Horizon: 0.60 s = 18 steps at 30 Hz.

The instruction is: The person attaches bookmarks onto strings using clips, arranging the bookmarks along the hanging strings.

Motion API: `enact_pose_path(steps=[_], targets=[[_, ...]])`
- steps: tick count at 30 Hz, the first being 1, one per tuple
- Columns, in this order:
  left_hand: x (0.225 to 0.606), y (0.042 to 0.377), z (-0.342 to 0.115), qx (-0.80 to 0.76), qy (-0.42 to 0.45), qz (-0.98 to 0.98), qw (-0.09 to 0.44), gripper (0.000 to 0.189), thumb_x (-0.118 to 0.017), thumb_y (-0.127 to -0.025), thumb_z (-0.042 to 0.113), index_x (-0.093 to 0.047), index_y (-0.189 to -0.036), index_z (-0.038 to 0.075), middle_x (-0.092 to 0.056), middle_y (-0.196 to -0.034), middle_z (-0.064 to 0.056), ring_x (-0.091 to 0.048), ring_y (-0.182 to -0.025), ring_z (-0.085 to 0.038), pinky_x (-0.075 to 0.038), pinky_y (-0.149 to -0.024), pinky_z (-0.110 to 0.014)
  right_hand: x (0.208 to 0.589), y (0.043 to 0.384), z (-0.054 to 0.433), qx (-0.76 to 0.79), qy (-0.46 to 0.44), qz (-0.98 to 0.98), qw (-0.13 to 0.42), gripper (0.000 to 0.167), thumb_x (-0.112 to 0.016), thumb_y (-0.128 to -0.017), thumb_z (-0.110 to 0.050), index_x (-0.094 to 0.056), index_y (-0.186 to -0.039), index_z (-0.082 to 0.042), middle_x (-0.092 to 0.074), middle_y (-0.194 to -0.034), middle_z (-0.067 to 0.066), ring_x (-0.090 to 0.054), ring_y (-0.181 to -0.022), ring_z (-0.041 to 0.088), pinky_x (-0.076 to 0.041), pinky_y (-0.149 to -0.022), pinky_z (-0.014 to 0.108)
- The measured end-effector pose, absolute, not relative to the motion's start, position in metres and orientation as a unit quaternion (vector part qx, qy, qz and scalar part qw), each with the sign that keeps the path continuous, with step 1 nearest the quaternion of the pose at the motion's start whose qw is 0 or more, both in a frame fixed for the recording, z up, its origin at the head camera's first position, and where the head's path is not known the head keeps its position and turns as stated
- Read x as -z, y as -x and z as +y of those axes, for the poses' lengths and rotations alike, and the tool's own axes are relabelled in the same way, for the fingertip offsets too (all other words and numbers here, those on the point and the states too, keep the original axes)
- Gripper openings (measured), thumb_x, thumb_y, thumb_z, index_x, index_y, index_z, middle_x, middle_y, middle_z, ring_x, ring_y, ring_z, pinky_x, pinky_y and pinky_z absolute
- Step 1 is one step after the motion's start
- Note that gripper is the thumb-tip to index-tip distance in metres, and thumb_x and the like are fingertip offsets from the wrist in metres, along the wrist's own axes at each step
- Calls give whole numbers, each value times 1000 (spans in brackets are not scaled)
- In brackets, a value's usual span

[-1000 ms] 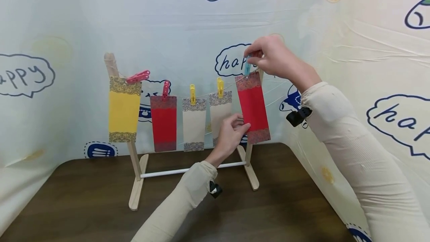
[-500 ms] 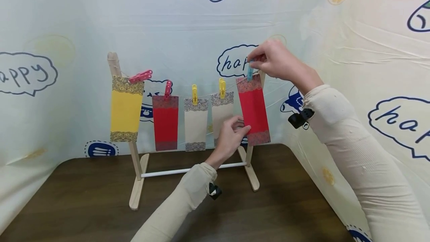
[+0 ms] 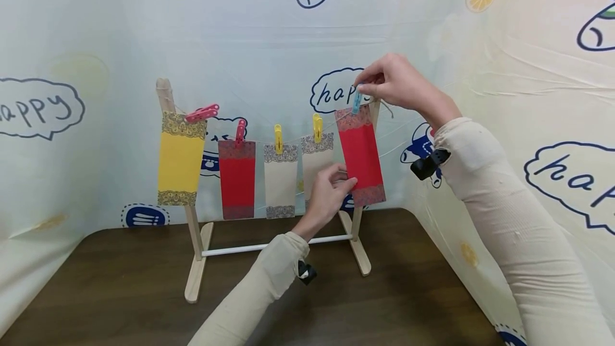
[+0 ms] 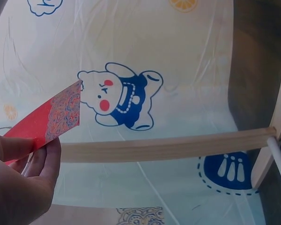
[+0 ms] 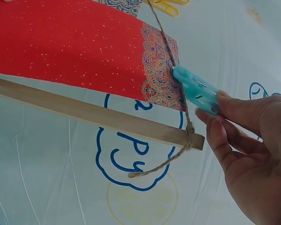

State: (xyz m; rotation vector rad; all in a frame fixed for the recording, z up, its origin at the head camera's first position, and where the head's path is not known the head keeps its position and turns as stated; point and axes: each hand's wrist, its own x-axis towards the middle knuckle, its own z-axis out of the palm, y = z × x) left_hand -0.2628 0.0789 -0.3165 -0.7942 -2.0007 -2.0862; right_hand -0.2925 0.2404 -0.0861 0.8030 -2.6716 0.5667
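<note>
My left hand [image 3: 328, 194] pinches the lower left edge of a red envelope [image 3: 362, 156] with lace-patterned ends, thumb in front. Up at its top edge, my right hand [image 3: 396, 84] holds a light blue clothespin [image 5: 196, 89] between thumb and fingers. In the right wrist view the clothespin's tip sits over the twine [image 5: 166, 42] and the envelope's patterned border. The left wrist view shows the envelope's patterned lower end [image 4: 64, 110] sticking out past my fingers. Behind my left hand, a cream envelope [image 3: 317, 159] hangs from a yellow clothespin [image 3: 317, 128], partly hidden.
A wooden stand [image 3: 194, 234] with a white crossbar [image 3: 235, 249] carries the twine. Along it hang a yellow envelope [image 3: 180, 162], another red envelope [image 3: 237, 180] and a cream one [image 3: 281, 180], with pink and yellow clothespins. The dark table [image 3: 120, 287] lies below, patterned cloth behind.
Both hands keep nearly the same places on the red envelope and the blue clothespin. The clothespin tilts slightly and my right fingers sit a little differently on it; the head view shifts slightly.
</note>
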Motion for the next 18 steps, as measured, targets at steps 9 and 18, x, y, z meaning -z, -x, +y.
enact_pose_path(steps=[9,18], targets=[[318,268,76,690,249,-675,77,16,-66,-95,5,-64,-110,1,-71,-108,-16,-72,-94,-26,-58,-84,-35,93,295,233,-170,-267,-935,160,37,-59,-100,-22,-64,-130,0,-67,-118,17,-60,-98,26,-54,-83,38],[331,265,65,631,283,-721,42,32,-63,-99,12,-61,-129,3,-68,-122,-14,-65,-114,-23,-52,-97,-36,136,267,236,-133,-282,-909,276,44,-63,-97,-18,-57,-138,-3,-54,-141,18,-51,-118,33,-48,-96,48]])
